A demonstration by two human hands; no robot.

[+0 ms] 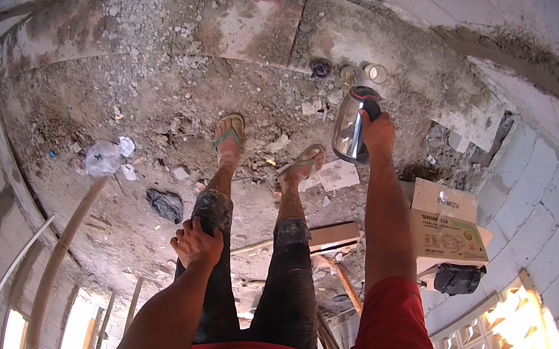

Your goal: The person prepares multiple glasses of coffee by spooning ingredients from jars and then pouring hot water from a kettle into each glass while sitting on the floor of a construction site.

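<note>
My right hand (378, 133) is closed round the black handle of a shiny kettle (349, 131) with a red-edged dark top. The kettle is held out over the rubble floor, its top toward two glasses. One glass (375, 73) is pale and stands at the right; the other glass (350, 75) is partly behind the kettle's top. A small dark bundle or cup (320, 69) sits to their left; I cannot tell which. My left hand (197, 243) is by my left knee, loosely bent with fingers apart and nothing in it.
Rubble covers the floor (163, 85). A cardboard box (448, 232) and a black bag (459, 279) lie at the right by the block wall. Plastic bags (103, 158), a dark crumpled bag (165, 205), a wooden pole (71, 237) and planks (333, 237) lie about.
</note>
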